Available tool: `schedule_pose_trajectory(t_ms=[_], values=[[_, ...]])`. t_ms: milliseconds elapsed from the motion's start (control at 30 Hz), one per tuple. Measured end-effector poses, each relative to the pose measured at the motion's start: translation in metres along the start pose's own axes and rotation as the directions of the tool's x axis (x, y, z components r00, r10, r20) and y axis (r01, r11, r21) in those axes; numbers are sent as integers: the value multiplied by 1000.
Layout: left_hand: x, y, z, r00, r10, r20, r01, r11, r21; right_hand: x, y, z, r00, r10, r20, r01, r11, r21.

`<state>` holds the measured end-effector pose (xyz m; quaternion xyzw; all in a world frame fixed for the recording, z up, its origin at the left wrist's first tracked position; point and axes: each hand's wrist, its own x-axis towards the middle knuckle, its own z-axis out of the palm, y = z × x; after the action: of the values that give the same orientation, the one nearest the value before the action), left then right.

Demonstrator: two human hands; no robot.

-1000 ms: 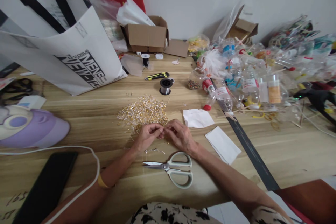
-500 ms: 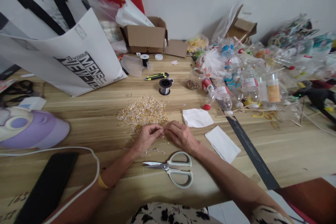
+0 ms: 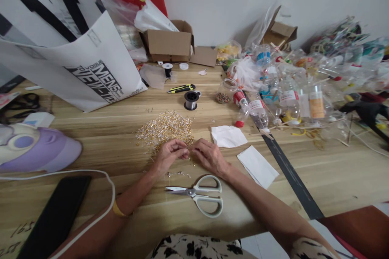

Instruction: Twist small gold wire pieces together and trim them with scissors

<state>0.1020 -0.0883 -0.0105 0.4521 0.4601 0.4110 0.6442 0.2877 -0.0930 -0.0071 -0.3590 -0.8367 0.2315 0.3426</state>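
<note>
My left hand [image 3: 170,153] and my right hand [image 3: 210,156] meet at the near right edge of a heap of small gold and clear beads [image 3: 164,128]. The fingers of both are pinched, tips almost touching. Whatever lies between them is too small to make out. Just below the hands, a short beaded strand [image 3: 180,174] rests on the wood. Nearer to me lie scissors [image 3: 191,192] with pale handles, their blades pointing left and slightly apart. Beyond the heap stands a spool of silvery wire [image 3: 191,101].
A yellow-black utility knife [image 3: 181,88] lies behind the spool. Folded white papers [image 3: 258,166] are right of my hands. Plastic bottles [image 3: 288,97] crowd the right side. On the left are a white bag [image 3: 91,56], a purple device [image 3: 45,147], a cable and a black phone [image 3: 54,214].
My left hand has shifted very slightly, its fingers lifting a little. The right hand stays nearly in place, and the things on the table lie as before.
</note>
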Motion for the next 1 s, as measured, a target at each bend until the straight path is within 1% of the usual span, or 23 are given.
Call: schedule_pose_trajectory(t_ms=[133, 267, 367, 500, 667, 833, 1000], values=[[-1, 3, 1, 1000, 18, -7, -18, 1000, 15, 1, -1, 1, 1000, 12, -26, -10, 996, 86], [-1, 3, 2, 1000, 15, 4, -15, 1000, 16, 1, -2, 2, 998, 62, -23, -59, 991, 117], [-1, 2, 2, 1000, 20, 12, -20, 1000, -1, 1, -4, 2, 994, 108, 8, -108, 983, 150], [-1, 1, 2, 1000, 14, 20, -14, 1000, -5, 1, -7, 1, 983, 167, 78, -179, 966, 189], [0, -1, 1, 999, 8, 45, -7, 1000, -12, 2, -10, -2, 981, 157, 116, -181, 954, 239], [2, -3, -1, 998, 15, 69, -12, 999, -40, 3, -9, -4, 971, 189, 148, -227, 924, 309], [1, -2, 0, 996, 9, 91, -3, 998, -62, 3, -9, -5, 964, 204, 169, -251, 909, 334]])
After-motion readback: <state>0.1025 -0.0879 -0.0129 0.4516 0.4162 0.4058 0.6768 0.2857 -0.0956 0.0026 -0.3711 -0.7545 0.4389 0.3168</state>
